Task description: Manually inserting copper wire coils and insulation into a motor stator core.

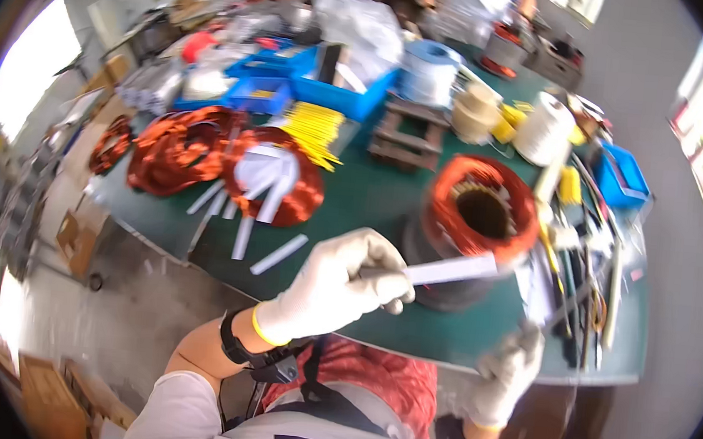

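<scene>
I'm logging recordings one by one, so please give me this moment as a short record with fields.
Grip: left hand, gloved, pinches a white strip
Blurred: right hand, gloved, near the front edge of the green table; its hold cannot be told
Contact: the strip overlaps the red-orange wound ring in view; touching unclear
Table left: red-orange wire coils, loose white strip, yellow bundle
Table right: long thin items, blue bin
Background: another person beyond the table
</scene>
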### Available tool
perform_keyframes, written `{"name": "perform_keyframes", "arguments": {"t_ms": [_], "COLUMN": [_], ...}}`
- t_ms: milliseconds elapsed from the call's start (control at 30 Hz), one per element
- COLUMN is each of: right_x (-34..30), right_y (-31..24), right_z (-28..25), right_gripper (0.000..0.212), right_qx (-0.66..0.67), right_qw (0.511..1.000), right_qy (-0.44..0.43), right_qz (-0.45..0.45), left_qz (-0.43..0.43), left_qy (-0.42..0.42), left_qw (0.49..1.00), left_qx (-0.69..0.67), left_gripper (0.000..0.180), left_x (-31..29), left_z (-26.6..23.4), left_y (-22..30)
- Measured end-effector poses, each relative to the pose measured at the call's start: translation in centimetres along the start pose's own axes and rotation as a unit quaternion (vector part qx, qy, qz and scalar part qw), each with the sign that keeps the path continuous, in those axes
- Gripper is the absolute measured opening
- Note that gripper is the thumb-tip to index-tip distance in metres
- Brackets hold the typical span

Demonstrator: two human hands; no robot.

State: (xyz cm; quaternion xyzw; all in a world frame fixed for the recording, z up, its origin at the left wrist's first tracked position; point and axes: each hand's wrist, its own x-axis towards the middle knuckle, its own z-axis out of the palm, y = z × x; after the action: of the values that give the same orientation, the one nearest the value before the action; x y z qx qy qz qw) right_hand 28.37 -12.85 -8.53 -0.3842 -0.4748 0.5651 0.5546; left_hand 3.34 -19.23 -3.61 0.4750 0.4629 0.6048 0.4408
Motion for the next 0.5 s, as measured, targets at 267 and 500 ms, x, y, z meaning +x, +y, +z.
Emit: {"name": "perform_keyframes", "arguments": {"t_ms": [267, 500], "right_x": [2.2, 5.2], "right_y": [-1.1, 5.2], "right_z": [0.3, -6.0], "right_gripper": [0.02, 0.018], "right_qx": [0.168, 0.16], "right_qw": [0.984, 0.981], "right_qy": [-0.029, 0.042], "right_qz": [0.056, 0.103], "left_qz": [0.288, 0.726], "left_qy": [-0.011, 0.209], "left_qw": [0.904, 0.63], "left_qx": [0.315, 0.181], "left_gripper": [0.027, 0.038], "left_x": [0.8, -6.3], "left_z": [5.9, 0.8], "left_y": [0.6, 4.9]}}
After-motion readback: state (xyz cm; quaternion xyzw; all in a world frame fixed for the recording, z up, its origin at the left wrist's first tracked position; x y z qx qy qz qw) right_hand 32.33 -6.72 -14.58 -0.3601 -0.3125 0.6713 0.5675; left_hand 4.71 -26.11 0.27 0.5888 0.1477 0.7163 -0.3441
